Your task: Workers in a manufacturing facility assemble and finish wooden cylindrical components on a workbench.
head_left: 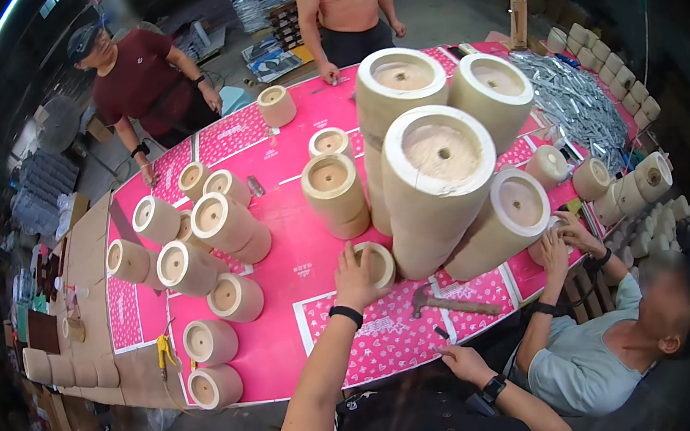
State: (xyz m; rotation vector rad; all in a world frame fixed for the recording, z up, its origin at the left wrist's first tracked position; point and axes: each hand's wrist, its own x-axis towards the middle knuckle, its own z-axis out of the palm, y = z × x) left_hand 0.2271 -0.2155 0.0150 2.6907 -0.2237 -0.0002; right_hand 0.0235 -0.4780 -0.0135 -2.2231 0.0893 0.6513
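My left hand (356, 281) grips the rim of a short tan cylinder (381, 267) with a hollow top, its fingers curled over the edge. My right hand (469, 365) is closed in a pinch at the table's near edge. Just beyond its fingertips shows a small dark stick-like piece (442, 332); whether the hand holds it I cannot tell. A hammer (457, 301) with a wooden handle lies between my hands and the tall stacks. Right behind the gripped cylinder rises a tall stack of similar cylinders (436, 196), each with a hole in its recessed top.
More cylinders (213, 218) stand in groups on the pink-covered table (282, 261). A yellow air gun (164, 353) lies at left. Metal parts (574, 100) are heaped at far right. A co-worker's hands (555, 251) hold a cylinder nearby at right; two people stand across the table.
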